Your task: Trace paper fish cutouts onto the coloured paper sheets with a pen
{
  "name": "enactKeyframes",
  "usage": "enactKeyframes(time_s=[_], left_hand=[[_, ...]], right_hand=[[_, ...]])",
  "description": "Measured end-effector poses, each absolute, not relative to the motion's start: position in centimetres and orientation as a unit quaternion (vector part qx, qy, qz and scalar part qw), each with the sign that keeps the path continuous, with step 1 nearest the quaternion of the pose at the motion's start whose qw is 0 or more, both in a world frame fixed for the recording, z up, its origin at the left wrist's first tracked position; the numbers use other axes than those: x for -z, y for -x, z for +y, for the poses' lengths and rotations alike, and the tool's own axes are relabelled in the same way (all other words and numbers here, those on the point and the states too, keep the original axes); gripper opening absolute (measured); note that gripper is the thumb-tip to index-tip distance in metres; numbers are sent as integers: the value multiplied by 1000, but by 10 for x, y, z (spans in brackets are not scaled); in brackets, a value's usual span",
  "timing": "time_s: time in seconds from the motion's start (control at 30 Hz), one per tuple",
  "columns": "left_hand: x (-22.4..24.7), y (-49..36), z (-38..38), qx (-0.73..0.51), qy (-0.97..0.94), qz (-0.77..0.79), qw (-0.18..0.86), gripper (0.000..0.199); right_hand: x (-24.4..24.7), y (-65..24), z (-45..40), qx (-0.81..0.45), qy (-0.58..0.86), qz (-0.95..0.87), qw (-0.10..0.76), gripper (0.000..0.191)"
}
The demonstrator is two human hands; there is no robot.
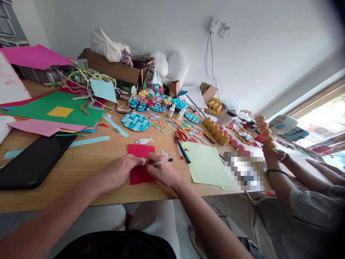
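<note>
A sheet of red paper (pixel 138 177) lies near the table's front edge, under both hands. My right hand (pixel 165 175) is closed around a pen (pixel 161 162) with a pale barrel and dark end, its tip down at the paper. My left hand (pixel 121 168) presses its fingertips on a small white paper cutout (pixel 143 160) on the red sheet; the cutout is mostly hidden by fingers. One white paper fish (pixel 144 140) overlaps the sheet's top edge, and another drawn fish (pixel 165 153) lies just right of it. A red pen and a teal pen (pixel 183 151) rest further right.
Light green paper (pixel 206 163) lies to the right, red-handled scissors (pixel 181 135) behind. A black phone (pixel 39 162) and stacked coloured paper (pixel 67 102) occupy the left. Glue bottles (pixel 171 110), blue fish crafts (pixel 135 121) and boxes stand further back. A co-worker's hand (pixel 272 154) holds an orange wavy piece.
</note>
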State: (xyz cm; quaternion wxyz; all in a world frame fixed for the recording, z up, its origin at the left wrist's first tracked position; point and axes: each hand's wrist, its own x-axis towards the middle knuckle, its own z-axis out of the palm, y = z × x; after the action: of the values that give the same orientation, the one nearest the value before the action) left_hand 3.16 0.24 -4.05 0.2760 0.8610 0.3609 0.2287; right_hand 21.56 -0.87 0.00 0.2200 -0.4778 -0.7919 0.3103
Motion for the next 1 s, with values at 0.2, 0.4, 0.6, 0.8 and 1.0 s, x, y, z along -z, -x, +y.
enactKeyframes(time_s=[0.2,0.4,0.6,0.8,1.0], left_hand=[[39,-32,2,-229,-862,356,278,34],[41,-32,3,-229,-862,356,278,33],[43,-31,4,-228,-864,354,277,33],[40,-32,2,-224,-865,355,274,34],[40,-33,2,-228,-866,352,272,35]], right_hand=[[-1,-216,-9,-311,482,-790,217,13],[-1,-216,-9,-307,486,-788,221,13],[1,-217,-10,-312,480,-787,233,13],[1,-217,-10,-312,480,-786,234,13],[0,-217,-10,-311,478,-790,224,13]])
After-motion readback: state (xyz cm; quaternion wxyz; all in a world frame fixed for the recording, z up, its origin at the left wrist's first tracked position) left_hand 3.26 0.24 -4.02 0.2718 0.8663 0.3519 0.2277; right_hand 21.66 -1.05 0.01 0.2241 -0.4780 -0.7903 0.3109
